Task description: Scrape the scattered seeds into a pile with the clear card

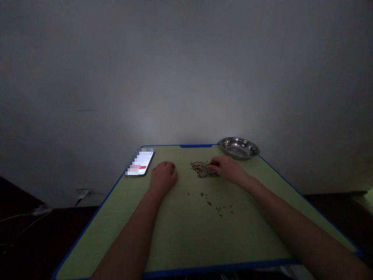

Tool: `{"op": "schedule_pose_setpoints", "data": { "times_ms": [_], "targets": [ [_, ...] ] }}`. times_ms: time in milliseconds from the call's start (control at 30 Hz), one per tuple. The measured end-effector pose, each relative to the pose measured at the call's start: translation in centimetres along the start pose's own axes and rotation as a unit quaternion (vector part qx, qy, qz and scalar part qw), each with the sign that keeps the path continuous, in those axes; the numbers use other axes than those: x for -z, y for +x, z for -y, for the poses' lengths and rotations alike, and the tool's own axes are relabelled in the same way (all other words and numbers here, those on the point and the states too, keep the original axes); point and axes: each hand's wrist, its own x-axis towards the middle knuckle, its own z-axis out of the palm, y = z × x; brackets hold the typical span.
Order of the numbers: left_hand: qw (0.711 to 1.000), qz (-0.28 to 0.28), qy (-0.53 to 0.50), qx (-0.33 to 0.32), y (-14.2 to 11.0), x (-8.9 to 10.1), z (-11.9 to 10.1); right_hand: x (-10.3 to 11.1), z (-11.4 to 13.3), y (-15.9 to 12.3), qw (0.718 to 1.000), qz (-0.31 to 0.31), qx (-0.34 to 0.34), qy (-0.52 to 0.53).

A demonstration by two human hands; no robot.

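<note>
A pile of small grains, dark and pale mixed, lies on the pale green table. My right hand is at the pile's right side, thumb and fingertips pinched together. Whatever sits in that pinch is too small to name. Left of the pile, my left hand rests on the table with its fingers curled in, and their contents are hidden. Several loose dark grains are scattered nearer to me, apart from the pile.
A shiny metal bowl stands at the table's back right corner. Near the left edge lies a phone with its screen lit. Behind the table rises a grey wall. White cables run near the floor at left.
</note>
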Motion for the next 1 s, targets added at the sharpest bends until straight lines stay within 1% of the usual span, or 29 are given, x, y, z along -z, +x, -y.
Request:
{"op": "schedule_pose_setpoints", "data": {
  "times_ms": [100, 200, 333, 467, 533, 633, 767, 900, 1000],
  "targets": [
    [1.000, 0.000, 0.002, 0.000, 0.0, 0.0, 0.0, -0.1, 0.9, -0.8, 1.000, 0.014, 0.000, -0.012],
    [1.000, -0.001, 0.001, 0.002, 0.0, 0.1, -0.1, -0.7, 2.2, -1.0, 0.999, 0.027, 0.007, -0.031],
    [1.000, 0.004, 0.000, 0.003, -0.1, 0.2, -0.2, -1.4, 3.0, -0.2, 0.999, 0.021, 0.008, -0.042],
    [1.000, 0.006, 0.003, 0.005, -0.1, 0.2, -0.2, -1.0, 3.1, 0.6, 0.999, 0.015, 0.008, -0.045],
    [1.000, 0.007, 0.004, 0.006, -0.1, 0.2, -0.3, -0.6, 3.5, 0.5, 0.999, 0.025, 0.028, -0.035],
    [1.000, 0.003, 0.005, 0.003, -0.1, 0.2, -0.3, -0.3, 4.7, 0.2, 0.995, 0.048, 0.083, -0.006],
    [1.000, 0.003, 0.009, 0.003, -0.1, 0.2, -0.3, -0.7, 6.8, 0.1, 0.985, 0.069, 0.157, 0.002],
    [1.000, 0.005, 0.011, 0.005, -0.1, 0.4, -0.3, -1.3, 8.3, 0.7, 0.979, 0.089, 0.185, -0.019],
    [1.000, 0.011, 0.010, 0.010, 0.0, 0.5, -0.3, -1.5, 8.4, 1.0, 0.973, 0.112, 0.200, -0.015]
  ]
}}
